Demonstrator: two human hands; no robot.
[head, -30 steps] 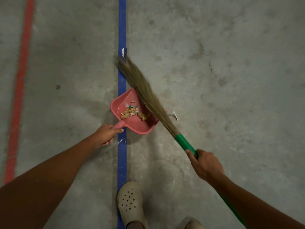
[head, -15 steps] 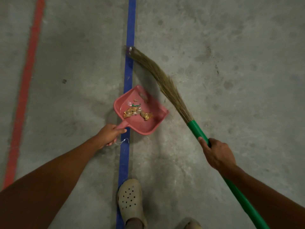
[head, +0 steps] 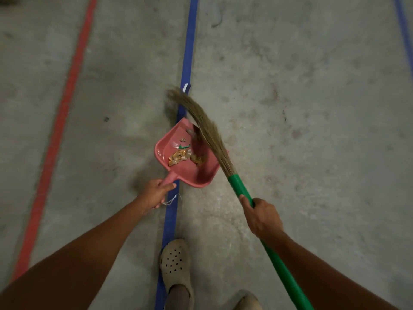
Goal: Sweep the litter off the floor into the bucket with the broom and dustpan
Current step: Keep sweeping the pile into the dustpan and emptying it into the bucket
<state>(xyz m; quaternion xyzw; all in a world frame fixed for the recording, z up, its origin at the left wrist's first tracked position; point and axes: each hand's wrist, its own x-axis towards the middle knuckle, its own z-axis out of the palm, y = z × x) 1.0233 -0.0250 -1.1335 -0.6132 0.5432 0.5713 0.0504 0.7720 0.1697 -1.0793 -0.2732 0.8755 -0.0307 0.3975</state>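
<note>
nearest, a beige clog (head: 176,262) stands on the blue floor line (head: 188,52) behind the dustpan (head: 201,175). the left hand (head: 156,193) is wrapped round the pan's handle. right of the pan, the right hand (head: 261,218) is closed round the green shaft of the broom (head: 240,186). the litter (head: 178,156), orange scraps and 1 green bit, lies mid-pan. the bristles cross the pan's right edge and curve past its open lip. a small white scrap (head: 186,87) sits just beyond the lip. best, i think, to keep the lip flat down and draw that scrap in with a short, low stroke. no bucket shows. nothing legible; the scrap is too small to read.
</note>
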